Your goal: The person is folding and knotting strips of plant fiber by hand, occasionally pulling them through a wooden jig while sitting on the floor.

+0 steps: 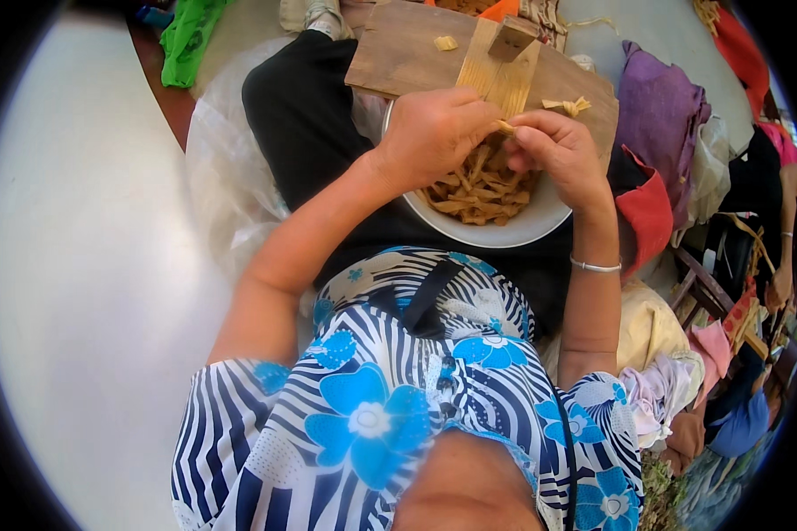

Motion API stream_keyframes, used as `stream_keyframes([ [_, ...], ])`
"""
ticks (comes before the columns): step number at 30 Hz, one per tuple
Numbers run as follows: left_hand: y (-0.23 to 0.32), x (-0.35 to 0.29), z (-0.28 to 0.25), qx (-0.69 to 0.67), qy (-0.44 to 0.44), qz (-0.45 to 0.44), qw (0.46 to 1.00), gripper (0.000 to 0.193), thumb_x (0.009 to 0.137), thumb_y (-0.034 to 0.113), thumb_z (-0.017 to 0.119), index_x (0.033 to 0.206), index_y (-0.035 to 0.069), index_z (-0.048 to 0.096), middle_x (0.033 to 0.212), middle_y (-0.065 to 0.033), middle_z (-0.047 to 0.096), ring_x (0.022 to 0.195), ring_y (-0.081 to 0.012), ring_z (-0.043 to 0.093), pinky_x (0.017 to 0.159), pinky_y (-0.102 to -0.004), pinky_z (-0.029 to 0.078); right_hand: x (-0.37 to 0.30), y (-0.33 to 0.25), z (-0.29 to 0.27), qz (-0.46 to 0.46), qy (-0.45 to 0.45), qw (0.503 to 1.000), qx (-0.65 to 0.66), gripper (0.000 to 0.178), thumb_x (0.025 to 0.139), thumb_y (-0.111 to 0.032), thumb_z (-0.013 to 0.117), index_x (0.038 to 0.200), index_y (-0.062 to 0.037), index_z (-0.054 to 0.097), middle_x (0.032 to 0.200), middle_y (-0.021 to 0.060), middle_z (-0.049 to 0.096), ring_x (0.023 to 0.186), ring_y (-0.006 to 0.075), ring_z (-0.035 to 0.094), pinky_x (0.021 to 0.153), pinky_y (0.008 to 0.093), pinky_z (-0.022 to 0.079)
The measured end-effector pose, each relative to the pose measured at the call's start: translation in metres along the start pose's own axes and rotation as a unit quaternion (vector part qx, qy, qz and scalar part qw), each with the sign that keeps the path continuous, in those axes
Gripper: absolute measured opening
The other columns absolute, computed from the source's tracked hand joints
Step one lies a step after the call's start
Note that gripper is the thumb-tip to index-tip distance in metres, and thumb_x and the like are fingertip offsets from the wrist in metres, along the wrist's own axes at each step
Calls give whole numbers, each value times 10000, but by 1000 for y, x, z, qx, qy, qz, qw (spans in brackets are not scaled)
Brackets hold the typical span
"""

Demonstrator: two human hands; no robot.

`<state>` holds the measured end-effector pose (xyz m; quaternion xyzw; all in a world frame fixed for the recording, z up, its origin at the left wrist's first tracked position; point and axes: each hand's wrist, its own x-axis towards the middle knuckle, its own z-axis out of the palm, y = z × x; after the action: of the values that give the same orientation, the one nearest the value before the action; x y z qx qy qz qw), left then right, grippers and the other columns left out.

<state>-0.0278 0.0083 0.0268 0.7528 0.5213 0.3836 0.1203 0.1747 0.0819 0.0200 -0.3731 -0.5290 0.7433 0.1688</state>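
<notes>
Over a white bowl (491,234) in my lap, my two hands meet fingertip to fingertip. My left hand (436,133) is closed in a pinch, its back hiding most of its fingers. Between the fingertips shows a short bit of tan strip (505,127). My right hand (558,157) pinches this same strip with thumb and forefinger, the other fingers curled below. Many brown, flat, pliable-looking strips (483,196) fill the bowl; their material is unclear. A knotted tan strip (568,107) lies on the wooden board (398,55) just beyond my right hand.
A wooden block (513,40) rises from a pale plank on the board. One small tan piece (446,42) rests to its left. Clear plastic (226,168) and a green bag (189,40) are at left. Purple cloth (660,124) and another person's arm (785,234) are at right.
</notes>
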Motion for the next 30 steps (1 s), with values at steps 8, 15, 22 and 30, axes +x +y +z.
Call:
stream_keyframes([
  [8, -39, 27, -15, -276, -59, -294, 913, 174, 906, 141, 548, 930, -6, 636, 689, 35, 518, 652, -55, 467, 593, -238, 409, 28, -4, 9, -123, 172, 977, 15, 114, 895, -73, 582, 988, -18, 619, 722, -4, 564, 565, 36, 455, 490, 185, 347],
  [15, -68, 32, 7, -140, -73, -308, 938, 202, 866, 202, 577, 906, 11, 630, 716, -56, 585, 669, -176, 545, 622, -309, 441, 52, 18, 4, -242, 239, 892, -298, 96, 852, -85, 587, 883, -13, 643, 742, 61, 615, 619, 201, 558, 595, 322, 449],
  [22, -56, 11, 4, -19, -43, -266, 963, 215, 871, 194, 561, 916, -8, 620, 747, -142, 614, 683, -228, 582, 652, -340, 452, 20, -1, 19, -363, 276, 753, -474, 91, 828, -114, 576, 851, -49, 635, 867, 162, 631, 801, 357, 575, 704, 411, 457],
  [30, 9, 13, -6, -145, -101, -245, 953, 227, 882, 199, 570, 887, -22, 622, 716, -94, 594, 658, -124, 528, 621, -277, 441, 10, 6, 38, -215, 200, 894, -339, 132, 881, -151, 578, 874, -36, 643, 714, 130, 591, 627, 290, 538, 572, 357, 433],
])
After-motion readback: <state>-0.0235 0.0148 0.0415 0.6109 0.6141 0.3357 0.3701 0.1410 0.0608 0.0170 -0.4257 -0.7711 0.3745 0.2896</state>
